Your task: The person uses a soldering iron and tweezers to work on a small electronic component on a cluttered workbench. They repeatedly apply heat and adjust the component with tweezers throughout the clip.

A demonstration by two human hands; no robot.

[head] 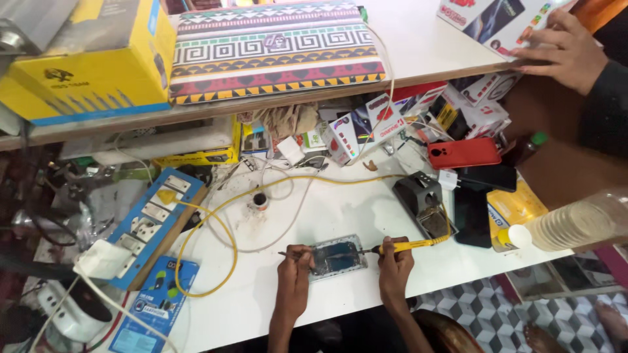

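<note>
Taking the opened phone [337, 256] on the white workbench [340, 216] as the landmark: far to its left lies a blue power strip [152, 222] with white sockets, and below that a blue blister pack [154, 307]. A yellow cable [216, 222] loops from the strip's side across the bench, passing above the phone. Just left of the phone, the left hand [294, 265] has its fingers pinched together on thin tweezers [291, 253], whose tip reaches onto the phone's left edge. The phone itself lies flat near the front edge of the bench, back removed, its inner parts showing. Just right of it, the right hand [394, 261] is closed around the yellow handle of a soldering iron [399, 247], whose tip points left and touches the phone's right end. Up and right of the phone stands a grey soldering stand [424, 199], and beyond it a red phone [464, 152] and a black phone [472, 216]. Well above the phone, on the shelf, rests a patterned laptop [275, 52]. At the far upper right another person's hand [566, 49] rests on a printed box [497, 19].
</note>
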